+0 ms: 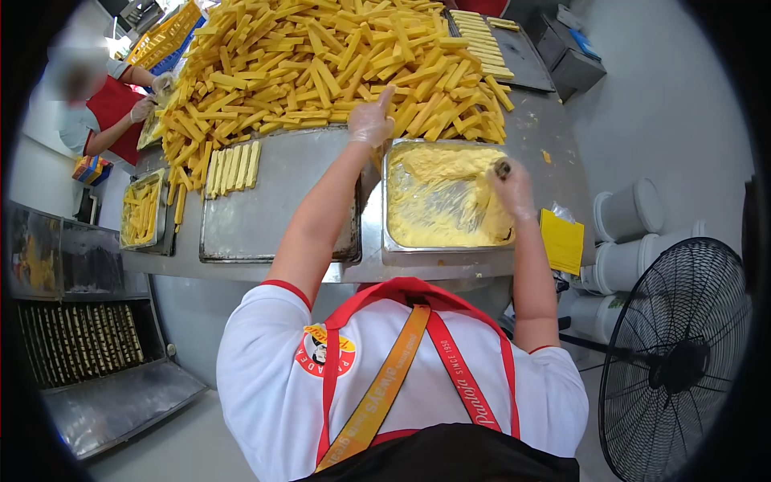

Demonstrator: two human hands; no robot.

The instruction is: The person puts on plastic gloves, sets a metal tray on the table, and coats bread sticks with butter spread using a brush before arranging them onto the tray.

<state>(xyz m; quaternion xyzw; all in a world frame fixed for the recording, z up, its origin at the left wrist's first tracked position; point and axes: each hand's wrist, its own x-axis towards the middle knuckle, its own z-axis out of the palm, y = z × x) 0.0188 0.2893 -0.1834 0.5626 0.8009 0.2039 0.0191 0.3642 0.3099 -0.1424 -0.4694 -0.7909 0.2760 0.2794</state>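
Person (116, 116) in red apron at the left edge of the bench (554, 128), gloved hands beside the pile; finger state too small to tell. Tub (161, 210) of yellow sticks at the near left corner of the bench.

Flat metal tray (281, 193) along the near edge, left of middle. Row of pale sticks (233, 169), side by side, in its far left corner. Pile (321, 72) of yellow sticks heaped high behind, reaching the tray's far edge.

Left hand (371, 124), in clear glove, at the near edge of the pile; one finger stretched toward the far edge of the bench, others bent. Cannot tell whether gripping anything.

Pan (386, 201) on the near edge, right of the tray; yellow spread (426, 229) inside, smeared thin around the middle. Tool (503, 169) over the pan's right side, dark end visible, remainder mostly hidden; type uncertain. Right hand (514, 193), also gloved, fingers closed around the tool.

Second tray (526, 56) near the far right corner, more pale sticks on its left side. Yellow cloth (562, 241) at the near right corner. Beyond the right edge: white buckets (630, 210), then black fan (675, 365).
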